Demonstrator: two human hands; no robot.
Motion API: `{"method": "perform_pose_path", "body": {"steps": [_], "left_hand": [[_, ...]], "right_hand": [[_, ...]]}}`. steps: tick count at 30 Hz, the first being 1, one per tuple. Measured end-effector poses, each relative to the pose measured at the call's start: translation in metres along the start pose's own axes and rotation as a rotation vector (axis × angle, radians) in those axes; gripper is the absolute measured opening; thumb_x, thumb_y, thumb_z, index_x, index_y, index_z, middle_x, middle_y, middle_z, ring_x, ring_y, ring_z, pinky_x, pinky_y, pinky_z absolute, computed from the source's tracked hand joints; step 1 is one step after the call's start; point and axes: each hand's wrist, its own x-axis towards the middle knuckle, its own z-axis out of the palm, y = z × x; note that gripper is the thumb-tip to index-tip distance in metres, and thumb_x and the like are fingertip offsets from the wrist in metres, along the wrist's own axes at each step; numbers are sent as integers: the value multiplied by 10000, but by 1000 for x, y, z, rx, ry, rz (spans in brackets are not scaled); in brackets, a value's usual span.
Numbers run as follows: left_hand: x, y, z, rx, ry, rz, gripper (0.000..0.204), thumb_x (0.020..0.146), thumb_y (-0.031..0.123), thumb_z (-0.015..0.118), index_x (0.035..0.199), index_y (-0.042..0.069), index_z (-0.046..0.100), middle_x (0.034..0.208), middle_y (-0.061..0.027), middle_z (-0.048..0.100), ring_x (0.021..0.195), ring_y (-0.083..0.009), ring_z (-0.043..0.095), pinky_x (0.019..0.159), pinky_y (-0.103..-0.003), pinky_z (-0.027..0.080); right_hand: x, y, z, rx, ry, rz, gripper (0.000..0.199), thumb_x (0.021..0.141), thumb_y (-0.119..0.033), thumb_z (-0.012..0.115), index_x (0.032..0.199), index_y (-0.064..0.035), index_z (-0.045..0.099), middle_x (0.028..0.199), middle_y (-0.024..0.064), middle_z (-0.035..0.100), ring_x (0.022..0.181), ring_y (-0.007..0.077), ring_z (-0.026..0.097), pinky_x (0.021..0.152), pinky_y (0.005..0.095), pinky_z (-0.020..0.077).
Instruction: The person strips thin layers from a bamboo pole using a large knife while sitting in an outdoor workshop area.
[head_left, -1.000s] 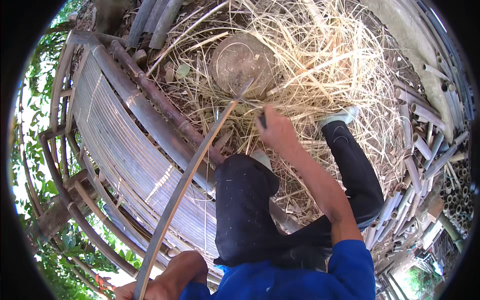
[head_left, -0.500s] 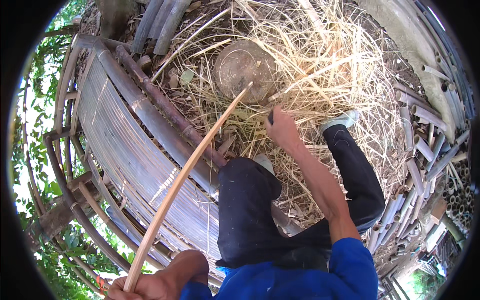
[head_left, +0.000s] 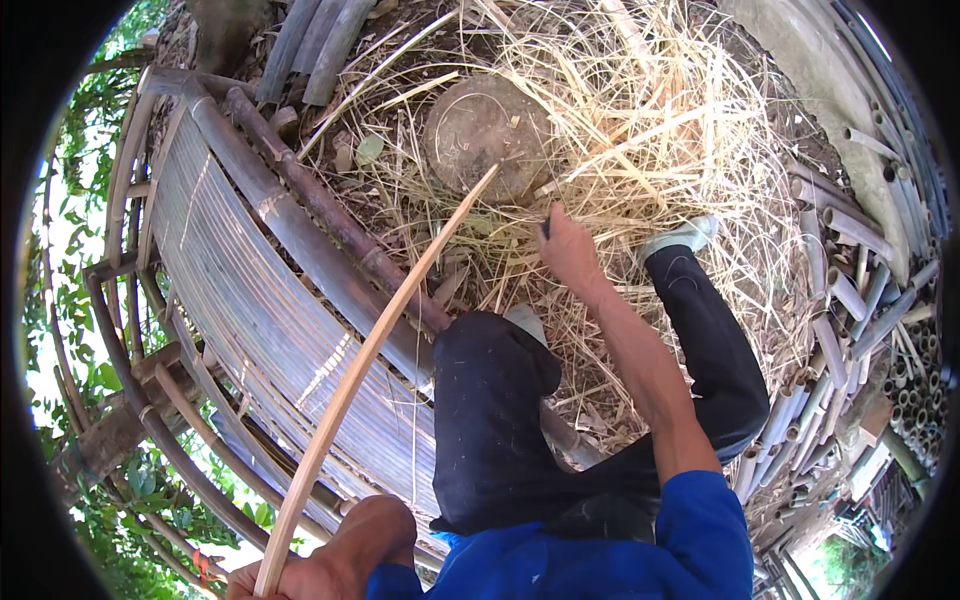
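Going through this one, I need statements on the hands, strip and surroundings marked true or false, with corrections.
1. The left hand grips the long pale strip near its lower end. True.
2. The right hand holds a dark object, mostly hidden. True.
3. Both hands grip the strip. False: only the left hand does.
4. In view, the strip's far tip overlaps the round block. True.
5. Bare concrete surrounds the block. False: pale shavings lie around it.

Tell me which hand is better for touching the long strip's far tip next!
Probably the right hand: it's much closer to the far tip of the strip, though it grips a dark object. The left hand is down at the strip's near end, holding it.
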Motion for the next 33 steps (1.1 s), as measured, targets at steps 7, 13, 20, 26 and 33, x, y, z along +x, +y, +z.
{"method": "perform_pose_path", "body": {"steps": [7,13,20,26,33], "left_hand": [[4,-9,31,-133,278,19,263,1067,360,520,1027,106,572,718,57,362,500,-55,287,424,-213,257],[6,18,-5,-278,67,-208,302,1023,372,575,914,91,551,635,47,379,470,-69,325,426,-227,275],[-3,9,7,-79,82,-99,278,1051,385,557,1032,108,558,674,71,355,501,-49,293,428,-213,254],[-5,7,6,-190,27,-114,294,1050,402,550,1039,108,560,675,69,359,501,-57,285,429,-213,249],[17,2,1,-68,50,-164,270,1022,273,571,870,56,520,643,6,426,491,-96,367,457,-252,328]], "right_hand": [[-2,-2,-4,3,-39,59,271,961,-202,625,1005,13,465,724,260,658,687,459,688,639,552,552],[-63,-105,-52,145,18,-276,285,935,-218,690,1005,1,522,740,186,632,612,337,669,548,405,551],[-68,-108,-48,184,152,-404,252,919,-187,715,1012,-17,554,709,157,650,576,322,676,530,385,559],[-15,-42,-2,116,58,-128,255,951,-208,654,997,-31,478,717,208,653,590,391,663,532,470,534],[11,38,4,-31,58,135,346,923,-306,676,1020,-21,505,803,245,672,785,457,683,725,554,525]]}}
